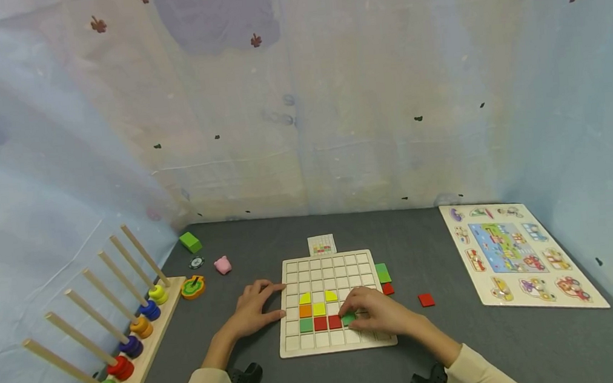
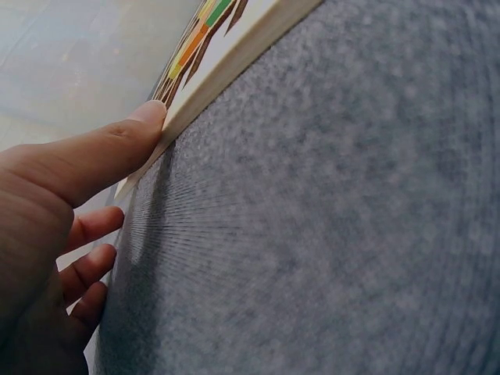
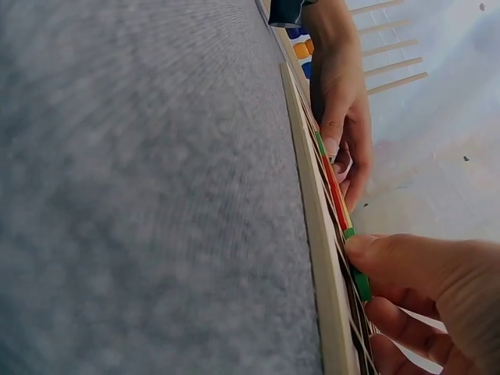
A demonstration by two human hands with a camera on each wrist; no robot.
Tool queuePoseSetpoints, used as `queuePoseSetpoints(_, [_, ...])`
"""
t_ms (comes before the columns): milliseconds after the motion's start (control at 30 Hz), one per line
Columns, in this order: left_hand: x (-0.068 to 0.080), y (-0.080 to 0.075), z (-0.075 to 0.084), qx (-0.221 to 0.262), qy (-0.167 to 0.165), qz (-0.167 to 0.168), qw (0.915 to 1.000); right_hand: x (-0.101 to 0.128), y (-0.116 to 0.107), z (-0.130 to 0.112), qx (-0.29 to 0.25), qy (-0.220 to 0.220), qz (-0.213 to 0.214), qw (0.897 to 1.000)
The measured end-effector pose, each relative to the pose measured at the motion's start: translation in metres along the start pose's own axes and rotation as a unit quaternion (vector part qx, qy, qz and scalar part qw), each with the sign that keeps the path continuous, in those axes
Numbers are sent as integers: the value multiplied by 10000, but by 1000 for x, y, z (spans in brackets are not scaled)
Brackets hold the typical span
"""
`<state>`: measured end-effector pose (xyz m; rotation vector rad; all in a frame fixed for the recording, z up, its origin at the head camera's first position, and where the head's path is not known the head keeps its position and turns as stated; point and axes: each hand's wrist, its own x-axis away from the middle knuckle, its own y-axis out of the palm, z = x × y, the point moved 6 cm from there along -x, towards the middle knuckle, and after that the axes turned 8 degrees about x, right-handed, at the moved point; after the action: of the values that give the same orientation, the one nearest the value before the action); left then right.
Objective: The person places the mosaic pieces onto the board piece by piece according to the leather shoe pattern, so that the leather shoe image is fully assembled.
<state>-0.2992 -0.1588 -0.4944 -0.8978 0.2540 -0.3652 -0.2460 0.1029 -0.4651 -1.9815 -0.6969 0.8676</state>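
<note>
A wooden grid board (image 1: 298, 344) lies on the grey mat and holds yellow, orange, green and red tiles in its lower rows. My right hand (image 1: 352, 314) pinches a green tile (image 1: 349, 320) in the board's row of green and red tiles. In the right wrist view my thumb presses on that green tile (image 3: 360, 283) at the board's near edge (image 3: 316, 226). My left hand (image 1: 272, 304) rests against the board's left edge with its fingers fairly straight. In the left wrist view its thumb (image 2: 117, 152) lies flat against the board's side (image 2: 226, 66).
Loose green (image 1: 383, 273) and red tiles (image 1: 426, 300) lie right of the board, and a pattern card (image 1: 321, 245) lies behind it. A ring stacker with pegs (image 1: 127, 329) stands at the left, a peg puzzle (image 1: 520, 255) at the right. Small toys (image 1: 222, 264) lie at the back left.
</note>
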Motion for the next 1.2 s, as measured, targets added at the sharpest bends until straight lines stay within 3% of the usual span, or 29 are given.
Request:
queuePoseSetpoints(367, [0, -2, 3, 34, 32, -24, 10000, 1, -4, -2, 125, -242, 326, 9991])
queuePoseSetpoints(600, [0, -3, 4, 49, 68, -43, 10000, 4, -10, 3, 254, -120, 341, 9990])
queuePoseSetpoints(800, [0, -3, 3, 23, 74, -16, 10000, 12, -32, 28, 388, 246, 1078, 9931])
queuePoseSetpoints(900, [0, -3, 3, 8, 99, 6, 10000, 19, -45, 45, 493, 704, 1428, 9860])
queuePoseSetpoints(1067, [0, -3, 3, 51, 90, -17, 9999, 31, -54, 70, 619, 1514, 1546, 9743])
queuePoseSetpoints(1200, [0, -2, 4, 65, 102, -9, 9999, 36, -51, 83, 598, 1689, 1477, 9727])
